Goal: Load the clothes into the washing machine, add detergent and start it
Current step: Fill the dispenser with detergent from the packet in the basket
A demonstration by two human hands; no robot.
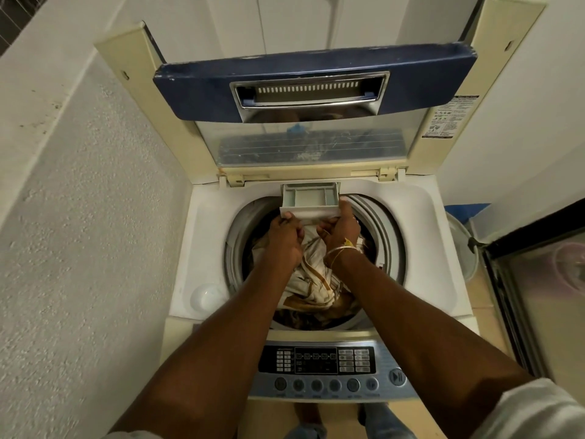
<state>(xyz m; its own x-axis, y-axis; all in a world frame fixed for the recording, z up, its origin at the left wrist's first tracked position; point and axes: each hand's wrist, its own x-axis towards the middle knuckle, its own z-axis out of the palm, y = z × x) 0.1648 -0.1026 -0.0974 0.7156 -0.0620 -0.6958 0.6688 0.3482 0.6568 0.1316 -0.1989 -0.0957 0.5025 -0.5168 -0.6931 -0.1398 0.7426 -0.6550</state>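
Observation:
A top-loading washing machine (pixel 202 217) stands in front of me with its lid (pixel 316 87) raised. Cream and brown clothes (pixel 313 280) fill the drum. At the drum's far rim, a white detergent drawer (pixel 308 198) is pulled out over the opening. My left hand (pixel 285 236) grips the drawer's front left corner. My right hand (pixel 340 229) grips its front right corner, thumb up along the side. The drawer's compartments look empty.
The control panel (pixel 319 365) with buttons and a display lies nearest me. A white cap-like cup (pixel 207 297) sits on the machine's top at the left. A rough white wall runs along the left; a dark-framed glass door (pixel 538 280) stands at the right.

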